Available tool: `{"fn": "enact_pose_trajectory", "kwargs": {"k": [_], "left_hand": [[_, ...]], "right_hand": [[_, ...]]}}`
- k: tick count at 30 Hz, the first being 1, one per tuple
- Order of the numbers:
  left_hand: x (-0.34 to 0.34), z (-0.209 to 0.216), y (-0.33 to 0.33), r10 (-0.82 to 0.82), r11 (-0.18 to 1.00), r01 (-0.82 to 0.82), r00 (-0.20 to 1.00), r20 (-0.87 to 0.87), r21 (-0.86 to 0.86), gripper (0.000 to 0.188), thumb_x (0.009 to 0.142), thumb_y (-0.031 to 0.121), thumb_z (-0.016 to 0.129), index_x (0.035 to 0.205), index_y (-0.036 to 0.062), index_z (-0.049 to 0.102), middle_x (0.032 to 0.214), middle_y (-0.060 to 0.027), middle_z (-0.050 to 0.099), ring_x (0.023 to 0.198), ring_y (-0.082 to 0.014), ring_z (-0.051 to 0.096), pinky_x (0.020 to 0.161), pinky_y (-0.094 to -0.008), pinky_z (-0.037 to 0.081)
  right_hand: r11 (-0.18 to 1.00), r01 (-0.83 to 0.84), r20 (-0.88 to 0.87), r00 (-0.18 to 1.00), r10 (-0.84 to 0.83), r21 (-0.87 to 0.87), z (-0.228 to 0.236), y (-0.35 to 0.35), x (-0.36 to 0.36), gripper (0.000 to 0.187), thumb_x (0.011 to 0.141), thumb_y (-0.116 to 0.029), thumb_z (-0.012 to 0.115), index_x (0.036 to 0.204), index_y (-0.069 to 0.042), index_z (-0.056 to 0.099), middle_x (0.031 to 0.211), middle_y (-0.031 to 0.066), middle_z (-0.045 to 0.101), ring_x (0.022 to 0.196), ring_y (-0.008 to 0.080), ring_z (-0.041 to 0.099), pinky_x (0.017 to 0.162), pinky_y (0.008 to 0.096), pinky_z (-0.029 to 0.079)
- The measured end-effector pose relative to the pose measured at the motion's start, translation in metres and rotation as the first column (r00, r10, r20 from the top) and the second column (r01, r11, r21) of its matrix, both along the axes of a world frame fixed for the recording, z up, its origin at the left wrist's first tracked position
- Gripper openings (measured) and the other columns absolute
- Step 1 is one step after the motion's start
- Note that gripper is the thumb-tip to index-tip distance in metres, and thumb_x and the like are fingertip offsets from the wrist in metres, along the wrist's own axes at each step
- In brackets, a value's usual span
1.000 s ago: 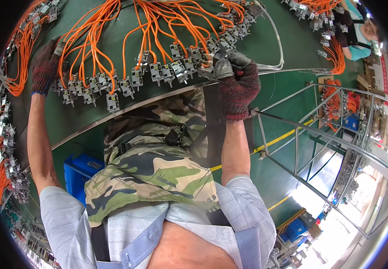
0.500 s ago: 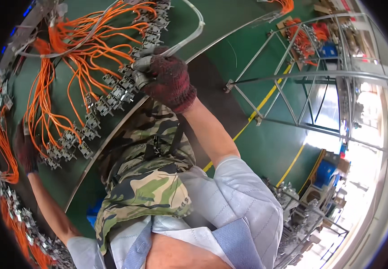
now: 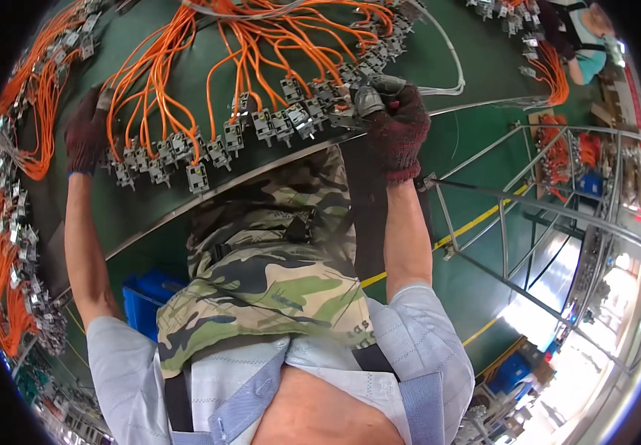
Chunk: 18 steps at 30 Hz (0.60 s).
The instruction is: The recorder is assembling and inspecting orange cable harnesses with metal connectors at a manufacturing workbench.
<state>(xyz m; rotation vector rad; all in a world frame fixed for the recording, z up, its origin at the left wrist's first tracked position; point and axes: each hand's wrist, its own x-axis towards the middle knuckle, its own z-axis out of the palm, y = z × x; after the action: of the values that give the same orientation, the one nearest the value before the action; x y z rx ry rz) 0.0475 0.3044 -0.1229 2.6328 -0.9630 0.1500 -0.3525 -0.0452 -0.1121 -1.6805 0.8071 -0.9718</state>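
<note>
1. Right hand (image 3: 398, 133): fingers curled, just beside the grey fittings (image 3: 262, 124); I cannot tell what they grip.
2. Left hand (image 3: 85, 137): fingers beside the orange cables (image 3: 161, 63); closure apparently loose, unconfirmed.
3. I advise holding fittings by the body, cables slack.
4. Both palms hidden.

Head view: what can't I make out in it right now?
In the head view:
Whatever the right hand may be gripping: hidden by its own gloved fingers.
The palm of the left hand: turned away, hidden by the back of that hand.
The far ends of the orange cables: cut off by the upper edge.
Fine markings on the grey connectors: too small.
</note>
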Motion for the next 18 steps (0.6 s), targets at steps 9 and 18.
{"fn": "enact_pose_trajectory", "kwargs": {"k": [9, 18], "left_hand": [[0.009, -0.005, 0.009, -0.023, 0.999, 0.022, 0.999, 0.042, 0.031, 0.056, 0.105, 0.052, 0.05, 0.143, 0.0123, 0.061, 0.137, -0.0185, 0.066, 0.125, -0.0386, 0.063, 0.104, -0.0457, 0.048], [0.004, 0.003, 0.003, 0.022, 0.997, -0.019, 0.999, -0.037, 0.068, 0.059, 0.103, 0.055, 0.051, 0.144, 0.0141, 0.061, 0.137, -0.0173, 0.066, 0.125, -0.0386, 0.062, 0.106, -0.0451, 0.047]], "right_hand": [[0.991, -0.019, -0.009, 1.0, 0.018, -0.132, -0.013, -0.004, 0.006, 0.02, 0.082, -0.012, 0.085, 0.098, -0.005, 0.074, 0.087, 0.005, 0.074, 0.074, 0.0148, 0.067, 0.07, 0.0306, 0.056], [0.848, -0.075, -0.168, 0.986, -0.017, -0.525, -0.003, -0.008, 0.005, 0.019, 0.084, -0.011, 0.083, 0.1, -0.005, 0.075, 0.086, 0.0055, 0.074, 0.076, 0.0164, 0.07, 0.069, 0.0317, 0.057]]}}
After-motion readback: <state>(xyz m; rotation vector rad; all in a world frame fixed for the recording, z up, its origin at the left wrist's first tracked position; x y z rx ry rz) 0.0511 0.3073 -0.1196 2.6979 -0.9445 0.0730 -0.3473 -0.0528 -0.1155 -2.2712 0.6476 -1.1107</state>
